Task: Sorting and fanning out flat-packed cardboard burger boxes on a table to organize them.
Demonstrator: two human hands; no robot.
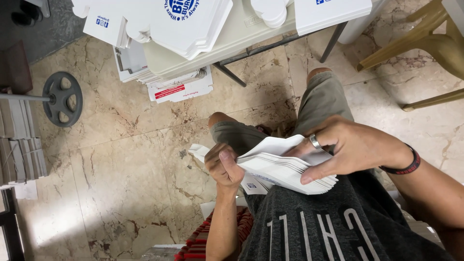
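Marble floor [125, 159] fills most of what I see below me, beige with brown veins, and the widest bare stretch lies left of my knees. At its far left edge a dark round weight plate [62, 99] sits on a bar, beside stacked grey slabs [19, 140]. Further up, a folding table [227, 38] carries flat white cartons [188, 24] that hang over its near edge, with more flat cartons [169, 82] piled on the floor under it.

My left hand [223, 166] is clamped on the left end of a stack of flat white carton blanks [280, 166], thumb on top, fingers underneath. The stack rests over my lap, just above my grey shirt [328, 227], its layered edges fanning out toward the right. My right hand [350, 147] is closed over the stack's right half, ring finger and the rest spread across the top sheet, thumb along the lower edge. Red stacked items [198, 241] lie beside my left forearm. A tan plastic chair [425, 48] stands at the upper right corner, well apart from my arm.
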